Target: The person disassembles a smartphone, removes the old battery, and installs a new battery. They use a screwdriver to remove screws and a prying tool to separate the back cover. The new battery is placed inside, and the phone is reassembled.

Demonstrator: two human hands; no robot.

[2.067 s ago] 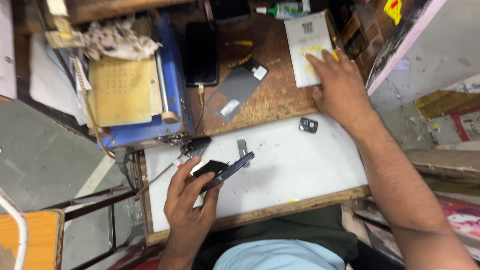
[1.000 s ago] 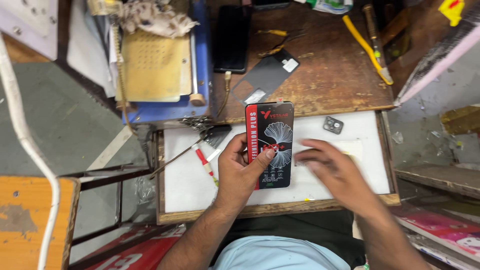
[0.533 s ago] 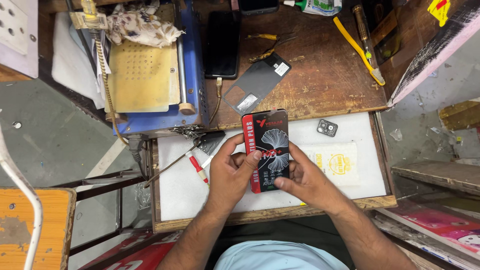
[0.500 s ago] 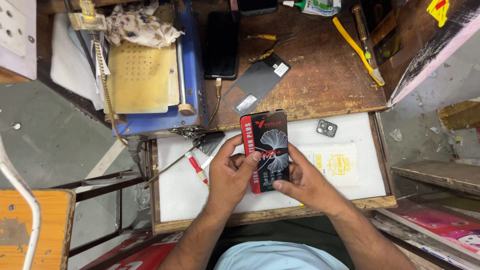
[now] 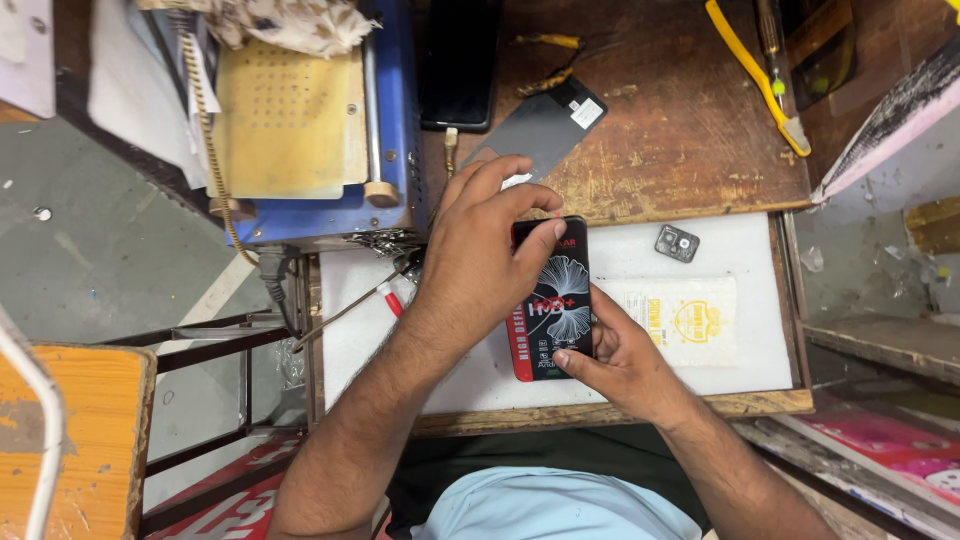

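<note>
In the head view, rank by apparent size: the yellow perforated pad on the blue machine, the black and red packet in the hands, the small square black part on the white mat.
1. Yellow perforated pad, largest.
2. Black and red packet, held nearer the camera by the left hand and right hand, so the gap is understated.
3. Small square black part, clearly smallest.

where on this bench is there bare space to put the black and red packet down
The white mat is bare at its lower right, under the yellow sachet, and along its top edge left of the small square part. The brown wood right of the grey sheet is open too. The packet sits between left hand and right hand; around the screwdriver it is crowded.
</note>
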